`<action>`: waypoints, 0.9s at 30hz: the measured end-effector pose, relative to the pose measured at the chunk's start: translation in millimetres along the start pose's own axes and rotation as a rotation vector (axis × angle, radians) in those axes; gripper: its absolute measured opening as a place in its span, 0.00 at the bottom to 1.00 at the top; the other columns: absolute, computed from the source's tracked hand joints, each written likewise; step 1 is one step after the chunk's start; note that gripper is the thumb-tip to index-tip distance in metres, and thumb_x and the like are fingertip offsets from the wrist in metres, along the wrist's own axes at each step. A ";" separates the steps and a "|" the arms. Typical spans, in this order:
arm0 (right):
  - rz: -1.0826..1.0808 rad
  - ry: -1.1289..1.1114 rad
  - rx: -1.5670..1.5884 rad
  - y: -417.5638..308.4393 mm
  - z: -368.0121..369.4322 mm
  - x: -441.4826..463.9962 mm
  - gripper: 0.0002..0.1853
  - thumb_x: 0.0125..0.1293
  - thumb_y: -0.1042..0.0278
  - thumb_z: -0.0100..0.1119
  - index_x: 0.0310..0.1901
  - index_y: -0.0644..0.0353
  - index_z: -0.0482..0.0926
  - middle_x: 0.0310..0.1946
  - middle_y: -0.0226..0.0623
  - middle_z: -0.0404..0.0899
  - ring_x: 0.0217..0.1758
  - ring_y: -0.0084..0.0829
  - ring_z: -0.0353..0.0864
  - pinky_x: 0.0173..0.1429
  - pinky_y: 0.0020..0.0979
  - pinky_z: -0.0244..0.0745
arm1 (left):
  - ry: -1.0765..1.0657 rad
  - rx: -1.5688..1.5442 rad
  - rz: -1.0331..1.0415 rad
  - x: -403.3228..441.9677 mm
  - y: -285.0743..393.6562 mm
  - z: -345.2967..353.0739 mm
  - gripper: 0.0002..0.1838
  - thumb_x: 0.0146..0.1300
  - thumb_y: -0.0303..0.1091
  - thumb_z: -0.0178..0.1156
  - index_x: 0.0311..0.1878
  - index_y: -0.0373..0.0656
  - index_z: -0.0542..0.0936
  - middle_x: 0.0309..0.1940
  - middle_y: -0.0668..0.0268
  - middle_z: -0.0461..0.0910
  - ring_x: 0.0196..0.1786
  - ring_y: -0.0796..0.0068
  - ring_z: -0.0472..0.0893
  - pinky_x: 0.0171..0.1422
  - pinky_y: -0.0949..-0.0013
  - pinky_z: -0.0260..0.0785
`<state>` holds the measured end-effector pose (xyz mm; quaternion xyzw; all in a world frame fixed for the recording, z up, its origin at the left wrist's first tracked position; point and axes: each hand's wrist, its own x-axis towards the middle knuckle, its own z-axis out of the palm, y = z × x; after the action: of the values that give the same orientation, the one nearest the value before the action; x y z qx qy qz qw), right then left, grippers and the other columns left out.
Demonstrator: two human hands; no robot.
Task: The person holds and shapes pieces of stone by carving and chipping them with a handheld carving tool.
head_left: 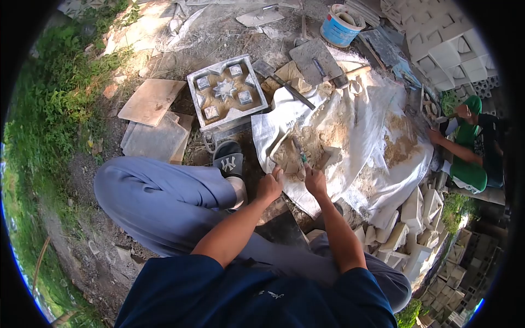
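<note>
My right hand (315,182) is closed round the handle of a small trowel (303,157), which has green near its grip. The trowel's narrow blade points away into a heap of sandy mix (314,139) on a white woven sack (276,117). Close beside it, my left hand (269,187) is closed at the sack's near edge. A pale-edged, sand-coated piece (280,145) extends beyond its fingers; its kind is unclear. Ahead and to the left lies a square metal mould (255,112) with a star and raised square blocks inside.
Flat boards (153,104) are stacked left of the mould. A square plate with a handle (314,60) and a blue bucket (340,27) stand beyond the sack. Pale cast blocks (413,210) are piled at right. Another person (473,145) crouches at the far right.
</note>
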<state>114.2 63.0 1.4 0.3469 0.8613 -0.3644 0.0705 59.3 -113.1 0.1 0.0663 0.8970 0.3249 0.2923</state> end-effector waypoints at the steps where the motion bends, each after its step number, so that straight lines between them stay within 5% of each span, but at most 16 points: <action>1: 0.001 -0.006 -0.005 -12.2 -8.5 -2.1 0.33 0.72 0.42 0.44 0.29 0.72 0.78 0.23 0.67 0.74 0.32 0.64 0.77 0.38 0.54 0.67 | 0.042 0.008 0.027 1.3 -5.2 6.0 0.21 0.70 0.52 0.47 0.59 0.54 0.75 0.34 0.39 0.79 0.41 0.37 0.80 0.47 0.44 0.72; 6: -0.125 0.176 0.139 -21.7 -6.3 -10.6 0.29 0.73 0.49 0.44 0.27 0.70 0.78 0.25 0.66 0.74 0.35 0.62 0.79 0.36 0.54 0.68 | 0.019 0.039 -0.078 6.6 -16.2 17.5 0.20 0.70 0.51 0.47 0.59 0.56 0.76 0.32 0.43 0.81 0.38 0.39 0.81 0.46 0.45 0.73; 11: 0.057 0.006 -0.064 6.3 6.3 7.6 0.31 0.72 0.45 0.44 0.28 0.71 0.76 0.26 0.66 0.76 0.36 0.66 0.76 0.40 0.55 0.68 | 0.028 0.017 -0.011 -0.8 3.0 -4.2 0.20 0.70 0.51 0.48 0.58 0.53 0.77 0.30 0.42 0.80 0.39 0.39 0.81 0.47 0.45 0.73; 17: -0.109 0.171 0.231 -18.7 -0.3 1.9 0.32 0.74 0.46 0.40 0.25 0.70 0.73 0.22 0.62 0.73 0.28 0.63 0.74 0.33 0.55 0.61 | 0.004 -0.016 -0.006 3.8 -8.2 8.0 0.20 0.70 0.51 0.47 0.60 0.56 0.75 0.31 0.44 0.80 0.40 0.39 0.80 0.47 0.44 0.72; 22: 0.061 0.056 -0.035 15.0 15.7 13.9 0.36 0.71 0.39 0.41 0.29 0.71 0.79 0.27 0.65 0.77 0.37 0.63 0.79 0.43 0.54 0.69 | 0.154 -0.004 0.045 3.8 8.7 -2.8 0.19 0.70 0.50 0.48 0.58 0.56 0.77 0.32 0.45 0.81 0.38 0.38 0.80 0.46 0.44 0.72; 27: 0.055 0.109 -0.002 -0.2 5.8 21.8 0.37 0.71 0.38 0.41 0.26 0.72 0.78 0.24 0.63 0.77 0.33 0.63 0.77 0.42 0.53 0.69 | 0.253 -0.015 0.114 38.9 8.7 6.1 0.25 0.69 0.50 0.50 0.39 0.33 0.79 0.27 0.38 0.79 0.33 0.36 0.80 0.39 0.44 0.74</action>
<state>97.0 70.9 -10.9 0.3897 0.8545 -0.3418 0.0337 30.3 -91.0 -16.9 0.0733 0.9191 0.3534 0.1582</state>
